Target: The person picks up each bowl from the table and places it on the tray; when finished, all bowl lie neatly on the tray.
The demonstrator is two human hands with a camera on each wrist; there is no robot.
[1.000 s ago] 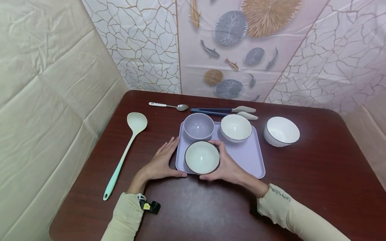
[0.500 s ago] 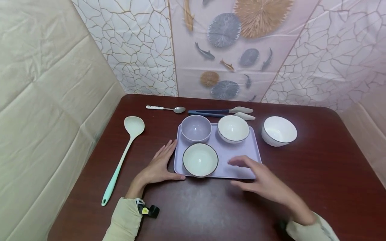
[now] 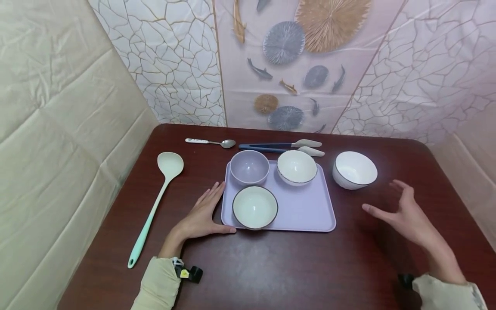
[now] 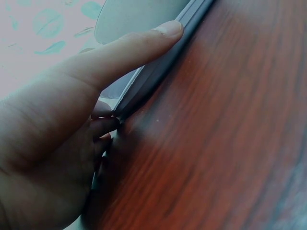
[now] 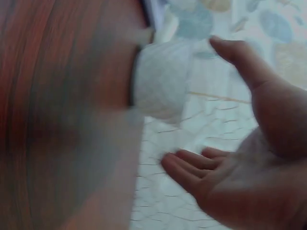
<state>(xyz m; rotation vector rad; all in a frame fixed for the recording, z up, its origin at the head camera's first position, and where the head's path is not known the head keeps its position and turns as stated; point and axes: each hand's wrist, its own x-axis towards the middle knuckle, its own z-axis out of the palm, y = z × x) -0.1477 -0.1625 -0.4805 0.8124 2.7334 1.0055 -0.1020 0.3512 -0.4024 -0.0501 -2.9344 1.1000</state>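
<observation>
My left hand (image 3: 200, 218) lies at the near left corner of a lilac tray (image 3: 306, 215), thumb along its front edge and fingers along its left side. On the tray stand a purple bowl (image 3: 249, 167), a white bowl (image 3: 296, 167) and a dark-rimmed pale bowl (image 3: 255, 207). Out to the right, my right hand (image 3: 410, 217) is in the air, holding nothing, thumb and fingers spread apart. A deeper white bowl (image 3: 354, 169) stands on the table beyond its fingertips. In the right wrist view that bowl's textured side (image 5: 163, 79) appears blurred, apart from the hand.
A ladle (image 3: 156, 206) with a mint handle lies on the left of the dark wooden table (image 3: 263, 275). Behind the tray lie a spoon (image 3: 211, 142) and blue-handled tongs (image 3: 280, 147). Patterned cloth (image 3: 182, 64) hangs along the table's back edge.
My right hand let go of the dark-rimmed bowl on the tray and moved right, near the deeper white bowl. My left hand stays at the tray's corner. The head view has shifted slightly.
</observation>
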